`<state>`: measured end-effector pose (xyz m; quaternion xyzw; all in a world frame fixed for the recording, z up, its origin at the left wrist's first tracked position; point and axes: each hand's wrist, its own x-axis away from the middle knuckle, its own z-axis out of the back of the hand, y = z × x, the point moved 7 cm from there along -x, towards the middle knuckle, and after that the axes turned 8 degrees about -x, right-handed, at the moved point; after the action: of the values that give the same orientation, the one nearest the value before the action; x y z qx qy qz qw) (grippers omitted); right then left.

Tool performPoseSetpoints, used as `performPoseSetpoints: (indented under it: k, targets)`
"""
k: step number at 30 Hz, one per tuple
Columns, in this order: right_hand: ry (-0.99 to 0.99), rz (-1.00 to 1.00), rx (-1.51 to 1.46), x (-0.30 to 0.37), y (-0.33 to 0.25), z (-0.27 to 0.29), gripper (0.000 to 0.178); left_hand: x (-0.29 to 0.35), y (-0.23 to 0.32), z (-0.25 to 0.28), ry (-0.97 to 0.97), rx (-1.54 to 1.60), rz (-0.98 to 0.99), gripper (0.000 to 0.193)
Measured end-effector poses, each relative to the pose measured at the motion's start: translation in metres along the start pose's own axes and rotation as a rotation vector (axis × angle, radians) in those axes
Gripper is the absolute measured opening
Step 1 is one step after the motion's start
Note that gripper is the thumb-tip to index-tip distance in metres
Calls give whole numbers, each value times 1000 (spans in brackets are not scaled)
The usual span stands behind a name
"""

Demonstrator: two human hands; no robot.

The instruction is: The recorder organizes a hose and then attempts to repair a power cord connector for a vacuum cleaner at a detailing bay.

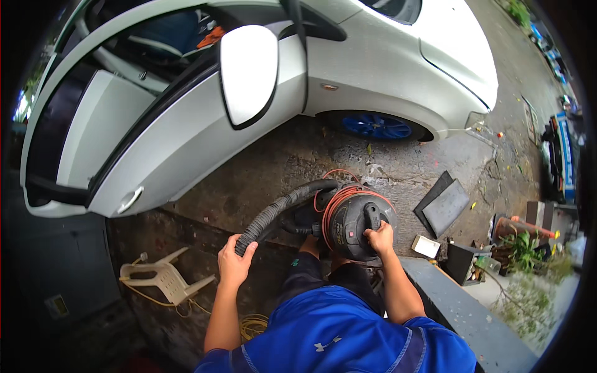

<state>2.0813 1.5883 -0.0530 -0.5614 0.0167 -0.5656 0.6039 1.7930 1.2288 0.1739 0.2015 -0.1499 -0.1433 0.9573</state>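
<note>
Gripping black corrugated vacuum hose (272, 211): left hand (235, 261), fingers curled around it. Right hand (379, 239): fingers closed on top handle (372, 214) of canister vacuum (343, 234), right of hose, near side of silver car (385, 74). Beige plastic armchair (163, 280) at left.

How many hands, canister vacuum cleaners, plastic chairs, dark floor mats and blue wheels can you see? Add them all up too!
Hands: 2 (left hand, right hand)
Canister vacuum cleaner: 1
Plastic chair: 1
Dark floor mats: 2
Blue wheel: 1
Total: 7
</note>
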Motion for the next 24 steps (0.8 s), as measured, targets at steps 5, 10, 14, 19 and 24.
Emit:
performPoseSetpoints:
  k: [5, 10, 14, 19, 24]
  targets:
    - [-261, 196, 343, 48, -41, -71, 29, 105, -108, 80, 366, 188, 385, 40]
    - [-477, 440, 629, 95, -91, -143, 32, 246, -219, 119, 634, 370, 735, 36]
    - [-613, 509, 729, 132, -130, -208, 33, 336, -260, 145, 869, 751, 851, 27]
    - [-752, 634, 805, 171, -163, -296, 33, 408, -280, 181, 1159, 888, 789, 24]
    - [-863, 738, 808, 244, -235, -380, 27, 448, -283, 264, 1371, 758, 548, 38]
